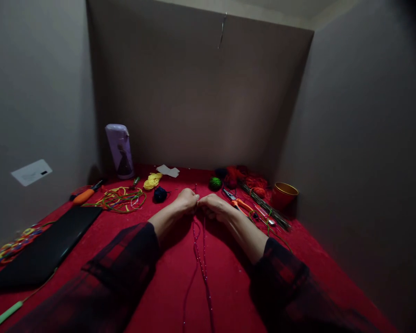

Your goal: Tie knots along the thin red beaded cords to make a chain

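My left hand point(187, 200) and my right hand point(213, 206) meet over the middle of the red surface, fingertips almost touching. Both are closed in a pinch on a dark purple, beaded-looking cord point(204, 273). Its strands hang from between the fingers and trail toward me, loosely crossing one another. A short end of the cord sticks up just beyond my fingers. The exact grip and any knot there are hidden by the fingers. Close by on the left lies a dark blue yarn ball point(160, 194); a green yarn ball point(215, 183) sits beyond my right hand.
Left: purple pouch point(119, 150), yellow yarn point(153, 181), tangled cords point(119, 200), orange-handled screwdriver point(83, 197), black tablet-like slab point(45, 247), light green needle-like tool point(5, 315). Right: orange-handled pliers point(241, 203), bundle of thin sticks point(266, 208), red gold-rimmed cup point(283, 196). Grey walls enclose three sides.
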Available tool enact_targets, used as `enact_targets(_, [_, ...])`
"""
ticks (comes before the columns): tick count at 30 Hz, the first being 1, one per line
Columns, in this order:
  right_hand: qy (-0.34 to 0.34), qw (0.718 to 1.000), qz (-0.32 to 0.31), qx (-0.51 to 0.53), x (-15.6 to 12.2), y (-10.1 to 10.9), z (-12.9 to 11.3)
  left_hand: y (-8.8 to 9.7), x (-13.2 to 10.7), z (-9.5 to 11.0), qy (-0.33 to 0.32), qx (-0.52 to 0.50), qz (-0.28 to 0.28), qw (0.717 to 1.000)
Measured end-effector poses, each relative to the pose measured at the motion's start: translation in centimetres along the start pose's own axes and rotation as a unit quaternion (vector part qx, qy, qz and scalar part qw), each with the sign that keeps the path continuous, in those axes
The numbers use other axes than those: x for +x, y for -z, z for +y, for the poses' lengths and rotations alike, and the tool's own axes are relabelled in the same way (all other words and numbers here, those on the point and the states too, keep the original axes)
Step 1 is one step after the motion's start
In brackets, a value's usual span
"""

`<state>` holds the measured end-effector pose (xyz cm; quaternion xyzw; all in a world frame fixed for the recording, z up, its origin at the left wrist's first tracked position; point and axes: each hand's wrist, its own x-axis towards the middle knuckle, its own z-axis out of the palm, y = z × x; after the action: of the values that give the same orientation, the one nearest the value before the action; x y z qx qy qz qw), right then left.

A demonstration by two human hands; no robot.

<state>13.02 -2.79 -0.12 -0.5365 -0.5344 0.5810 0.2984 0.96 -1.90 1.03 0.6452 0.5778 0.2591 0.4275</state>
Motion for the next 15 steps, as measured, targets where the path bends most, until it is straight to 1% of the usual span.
enact_targets(3, [0.002,1.0,-0.013,0.008,-0.1,0.3,-0.1,0.0,-0.1,-0.4,-0.013,-0.01,-0.014,1.0])
enact_targets(7, [0.011,1.0,-0.018,0.003,-0.5,0.2,-0.2,1.0,0.0,-0.9,-0.023,-0.035,-0.061,0.997])
enact_targets(9, [0.013,1.0,-0.012,-0.009,-0.8,0.0,-0.3,1.4,0.2,-1.0,-0.022,-0.041,-0.072,0.996])
enact_targets(13, [0.022,0.999,0.005,-0.046,-1.7,0.1,-0.9,1.5,0.3,-1.0,-0.018,-0.04,-0.05,0.998])
enact_targets(15, [0.034,0.991,0.039,-0.125,-2.4,0.3,-1.4,1.4,0.1,-0.8,-0.012,-0.039,-0.03,0.999])
